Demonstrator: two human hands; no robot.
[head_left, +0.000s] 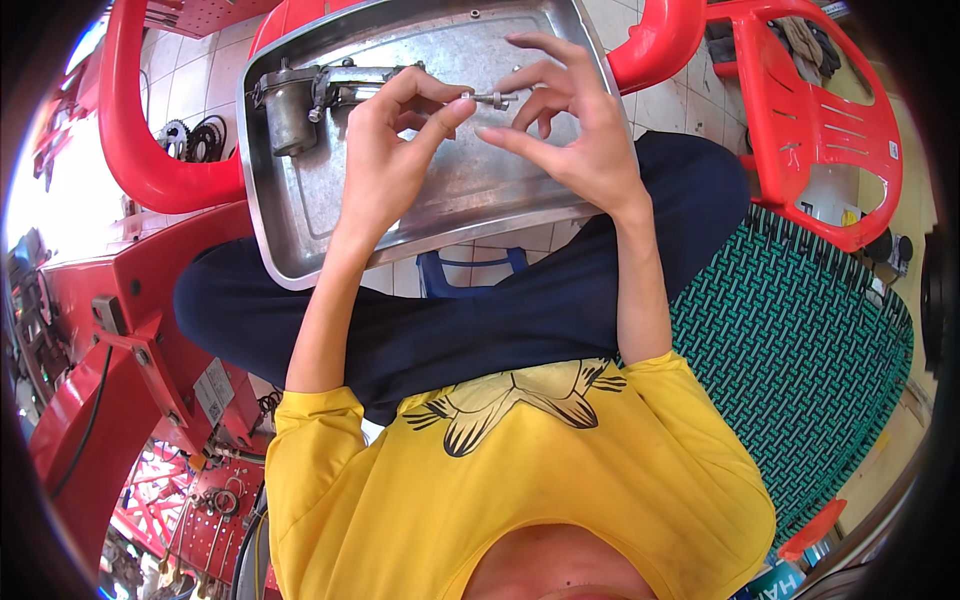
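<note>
Over a shallow metal tray (370,238), my left hand (398,150) pinches a small metal bolt-like fitting (494,101) between thumb and forefinger. The fitting has a slim shaft with a wider collar and points to the right. Just right of its free end is my right hand (580,125), thumb and fingers curved apart, with nothing visible in its grasp. A worn metal assembly with a cylindrical canister (292,115) and a long arm lies at the tray's left side, partly behind my left hand. One tiny nut-like piece (475,13) sits near the tray's far edge.
Red plastic chairs (815,110) stand beyond the tray and at the right. A green woven seat (790,350) is at my right side. Red metal equipment (150,290) stands close on my left, and sprockets (190,138) lie on the tiled floor.
</note>
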